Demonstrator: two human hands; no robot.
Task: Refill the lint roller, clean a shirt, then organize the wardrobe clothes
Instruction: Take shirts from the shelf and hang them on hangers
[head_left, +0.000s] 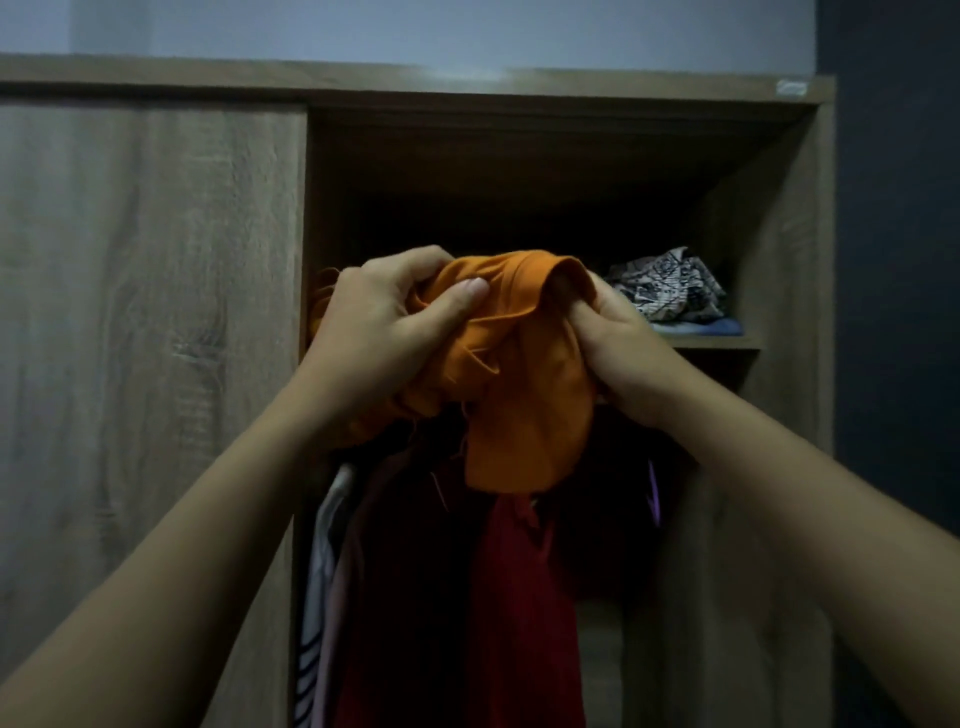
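Dim room, pale wall above, dark wall at right. Wood-grain wardrobe (779, 260) fills the view; its sliding door (145, 312) covers the left half, the right half stands open.

Upper compartment: shelf (711, 342) carries a crumpled patterned white-and-dark cloth (670, 283) at the right end, lying on a folded blue item (701, 327). Rest of the compartment is in deep shadow; contents there cannot be made out.

Lower compartment: hanging clothes. From left, a white garment with dark stripes (311, 597), a pale pinkish one just beside it, then a dark red garment (524, 623). A purple edge (653, 499) shows at the right.

Orange garment (524, 374) is bunched and held up in front of the shelf edge, a loose flap hanging down over the hanging clothes.

Left hand (374, 338) is closed around the garment's left side, thumb pressed on top of the fabric. Right hand (628, 353) is clenched on the right side, cloth draped over the fingers.

A small pale sticker (792, 87) sits on the wardrobe's top right edge; no text legible.
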